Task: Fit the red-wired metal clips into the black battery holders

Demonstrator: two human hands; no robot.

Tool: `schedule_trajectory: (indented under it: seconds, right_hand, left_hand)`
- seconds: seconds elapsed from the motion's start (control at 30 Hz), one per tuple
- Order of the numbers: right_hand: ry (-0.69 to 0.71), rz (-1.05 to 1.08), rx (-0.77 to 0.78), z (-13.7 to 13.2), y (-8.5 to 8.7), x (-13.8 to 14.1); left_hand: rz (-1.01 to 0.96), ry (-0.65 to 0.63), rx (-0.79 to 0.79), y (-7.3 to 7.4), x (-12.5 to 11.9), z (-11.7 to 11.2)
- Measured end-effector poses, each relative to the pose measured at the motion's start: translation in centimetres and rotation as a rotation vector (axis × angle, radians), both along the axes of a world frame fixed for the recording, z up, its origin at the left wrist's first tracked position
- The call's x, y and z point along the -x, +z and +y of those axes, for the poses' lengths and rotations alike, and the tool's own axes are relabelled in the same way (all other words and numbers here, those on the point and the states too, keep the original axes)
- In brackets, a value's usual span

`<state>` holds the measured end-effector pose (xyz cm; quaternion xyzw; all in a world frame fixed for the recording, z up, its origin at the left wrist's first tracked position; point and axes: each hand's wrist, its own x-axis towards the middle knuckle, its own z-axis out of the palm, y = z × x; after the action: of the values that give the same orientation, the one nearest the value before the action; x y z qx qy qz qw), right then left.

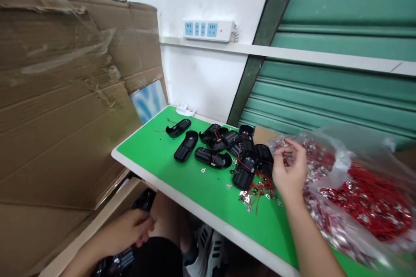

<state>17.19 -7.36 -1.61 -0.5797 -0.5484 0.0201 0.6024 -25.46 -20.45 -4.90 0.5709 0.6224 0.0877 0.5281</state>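
My right hand (290, 169) is over the right part of the green tabletop, between the black plastic casings and a clear bag. Its fingers are bent but apart, and nothing shows between them. Beside it lie black casings (246, 171), some with red wires. Small metal contact plates (246, 198) and red wires (259, 187) are scattered below them. The clear plastic bag (339, 162) bulges with metal pieces and red wires (378, 199). My left hand (134, 227) is low at the left, off the table, fingers curled together; no object shows in it. Black parts (121, 259) lie beneath it.
A green table (146, 143) with a white edge stands before me. Tall cardboard (65, 117) rises at the left, with an open box (82, 236) below. A power strip (209, 30) is on the wall ledge. A green shutter (341, 30) is behind the bag.
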Motion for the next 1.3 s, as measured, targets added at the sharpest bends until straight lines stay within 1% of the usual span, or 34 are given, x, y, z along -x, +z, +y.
schedule_trajectory:
  seconds: [0.03, 0.07, 0.1, 0.13, 0.17, 0.2, 0.23, 0.27, 0.3, 0.33, 0.37, 0.43, 0.5, 0.6, 0.73, 0.87, 0.93, 0.97, 1.0, 1.03, 1.1, 1.17, 1.23, 1.3]
  right_hand:
    - [0.019, 0.009, 0.006, 0.0, 0.0, 0.1]
    - [0.034, 0.016, 0.012, -0.1, 0.0, 0.2]
    - [0.046, 0.022, 0.016, -0.1, -0.1, 0.3]
    - [0.055, 0.027, 0.023, -0.2, -0.1, 0.3]
    - [0.06, 0.032, 0.029, -0.2, -0.1, 0.3]
    - [0.06, 0.034, 0.034, -0.2, -0.1, 0.3]
    - [0.059, 0.033, 0.039, -0.3, -0.1, 0.3]
    - [0.055, 0.029, 0.042, -0.3, -0.1, 0.2]
    - [0.05, 0.024, 0.044, -0.4, 0.0, 0.2]
    - [0.045, 0.016, 0.045, -0.4, 0.1, 0.1]
    - [0.04, 0.009, 0.045, -0.5, 0.2, 0.1]
    - [0.033, -0.002, 0.038, -0.6, 0.4, 0.0]
    - [0.022, -0.004, 0.027, -0.6, 0.4, -0.1]
    - [0.015, 0.014, 0.022, -0.7, 0.4, -0.1]
    - [0.025, 0.042, 0.012, -0.7, 0.6, 0.0]
    - [0.038, 0.032, 0.011, -0.9, 0.9, 0.3]
    - [0.046, 0.033, 0.025, -1.1, 1.0, 0.4]
    - [0.051, 0.038, 0.032, -1.1, 1.0, 0.5]
    - [0.057, 0.047, 0.038, -1.2, 1.1, 0.5]
    - [0.07, 0.06, 0.042, -1.3, 1.2, 0.6]
    - [0.133, 0.092, 0.045, -1.6, 1.4, 0.7]
    - [0.258, 0.139, 0.076, -1.9, 1.6, 0.9]
    - [0.417, 0.219, 0.146, -2.1, 1.8, 1.2]
    - [0.513, 0.315, 0.209, -2.3, 1.9, 1.5]
  left_hand:
    - [-0.009, -0.018, -0.088, 2.2, -1.0, 0.8]
    - [-0.001, -0.004, -0.244, 4.3, -2.2, 1.9]
    - [0.04, 0.038, -0.415, 6.0, -3.4, 3.3]
    - [0.099, 0.078, -0.568, 7.2, -4.6, 5.0]
    - [0.16, 0.103, -0.703, 8.0, -5.5, 6.9]
    - [0.231, 0.131, -0.824, 8.3, -6.3, 8.9]
    - [0.298, 0.155, -0.913, 8.4, -6.8, 11.0]
    - [0.368, 0.172, -0.968, 8.2, -7.0, 13.0]
    - [0.449, 0.182, -0.987, 7.9, -7.1, 15.0]
    - [0.539, 0.187, -0.966, 7.7, -7.0, 16.8]
    - [0.626, 0.174, -0.915, 7.4, -6.9, 18.5]
    - [0.761, 0.101, -0.774, 7.3, -6.5, 21.2]
    - [0.819, 0.014, -0.674, 7.5, -6.2, 23.2]
    - [0.827, -0.048, -0.639, 7.8, -6.3, 24.9]
    - [0.821, -0.078, -0.632, 7.5, -6.7, 25.9]
    - [0.806, -0.052, -0.64, 7.4, -6.4, 25.9]
    - [0.804, -0.034, -0.671, 8.0, -6.3, 25.4]
    - [0.794, -0.018, -0.719, 8.6, -6.5, 24.9]
    - [0.774, -0.002, -0.787, 9.4, -6.9, 24.2]
    - [0.726, 0.02, -0.895, 10.2, -7.6, 23.4]
    - [0.573, 0.049, -1.135, 12.0, -10.1, 21.4]
    - [0.388, 0.026, -1.3, 13.4, -13.6, 19.2]
    - [0.206, -0.039, -1.356, 13.7, -17.8, 17.5]
    - [0.081, -0.15, -1.333, 12.9, -21.7, 16.5]
